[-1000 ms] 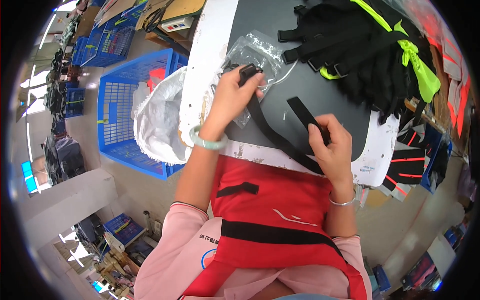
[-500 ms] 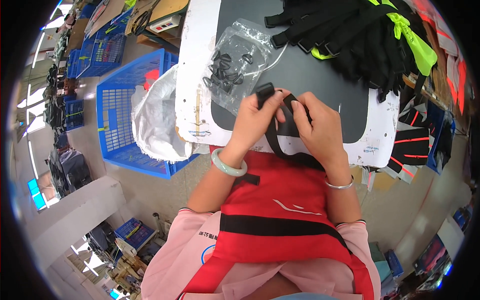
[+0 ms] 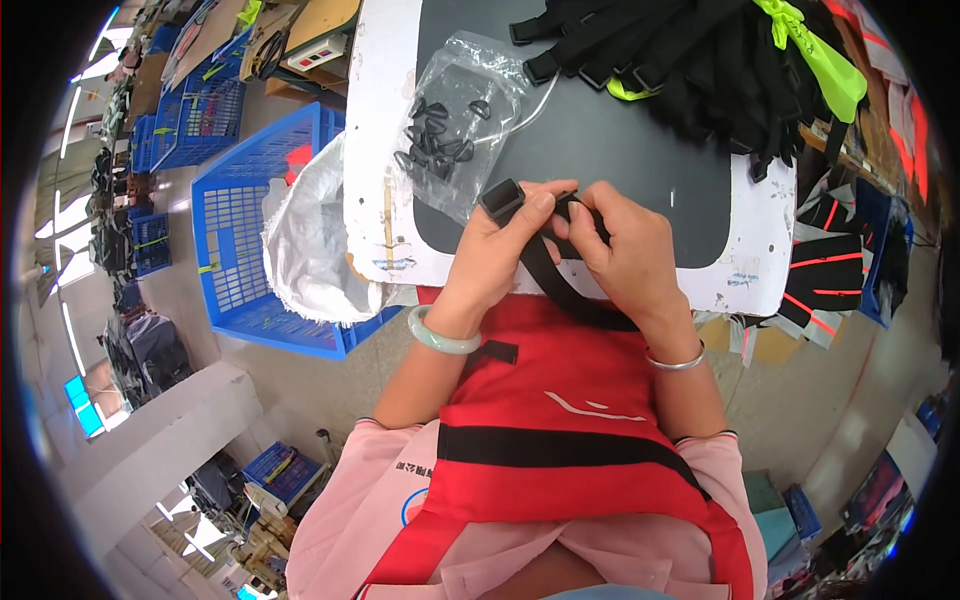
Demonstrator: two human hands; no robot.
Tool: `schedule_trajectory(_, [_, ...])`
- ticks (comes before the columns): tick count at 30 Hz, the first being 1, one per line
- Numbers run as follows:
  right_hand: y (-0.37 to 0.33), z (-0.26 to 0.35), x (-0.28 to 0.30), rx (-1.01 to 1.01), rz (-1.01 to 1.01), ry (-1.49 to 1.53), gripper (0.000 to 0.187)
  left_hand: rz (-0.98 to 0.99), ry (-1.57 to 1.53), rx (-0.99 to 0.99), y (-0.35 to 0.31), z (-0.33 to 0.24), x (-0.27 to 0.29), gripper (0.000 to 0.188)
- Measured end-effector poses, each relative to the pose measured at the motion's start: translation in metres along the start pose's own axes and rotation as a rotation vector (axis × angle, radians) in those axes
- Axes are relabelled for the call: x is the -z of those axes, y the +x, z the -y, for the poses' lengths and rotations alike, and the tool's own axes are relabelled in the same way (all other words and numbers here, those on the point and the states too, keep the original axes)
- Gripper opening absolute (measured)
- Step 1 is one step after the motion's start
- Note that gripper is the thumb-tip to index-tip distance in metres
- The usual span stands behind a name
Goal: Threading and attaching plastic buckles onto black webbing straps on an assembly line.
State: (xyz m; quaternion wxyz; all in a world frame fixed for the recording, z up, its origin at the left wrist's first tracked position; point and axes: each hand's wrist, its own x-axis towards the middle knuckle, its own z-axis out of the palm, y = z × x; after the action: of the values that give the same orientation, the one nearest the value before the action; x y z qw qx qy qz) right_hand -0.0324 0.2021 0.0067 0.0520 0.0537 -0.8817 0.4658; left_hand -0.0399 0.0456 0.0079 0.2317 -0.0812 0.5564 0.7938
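Note:
Over the near edge of the table, my left hand (image 3: 487,262) pinches a black webbing strap just below its black plastic buckle (image 3: 502,201). My right hand (image 3: 636,250) is closed on another part of the same strap (image 3: 562,288), close to my left fingers. From between the hands the strap loops down, then passes under my right wrist. Just beyond the left hand lies a clear plastic bag (image 3: 490,70) with several small black plastic rings (image 3: 436,140). A bundle of black straps with buckles (image 3: 690,75) covers the far right of the table.
The white-edged table (image 3: 375,215) has a dark grey top. To its left stands a blue plastic crate (image 3: 235,250) with a white sack (image 3: 305,245). Yellow-green fabric (image 3: 815,65) ties the strap bundle. Black and grey pieces with orange stripes (image 3: 825,270) hang off the right.
The buckle end has tilted in my left hand, so its frame shows more openly. Both hands keep hold of the strap, and the view has shifted slightly.

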Motion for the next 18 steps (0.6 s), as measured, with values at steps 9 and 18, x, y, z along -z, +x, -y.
schedule_trajectory(9, [-0.004, -0.005, 0.019, -0.125, 0.152, 0.147, 0.015, 0.013, 0.181, -0.026, -0.003, 0.0, -0.002, 0.024])
schedule_trajectory(18, [-0.005, -0.01, 0.029, 0.137, 0.323, -0.151, 0.015, 0.089, 0.752, -0.136, -0.009, -0.005, -0.005, 0.021])
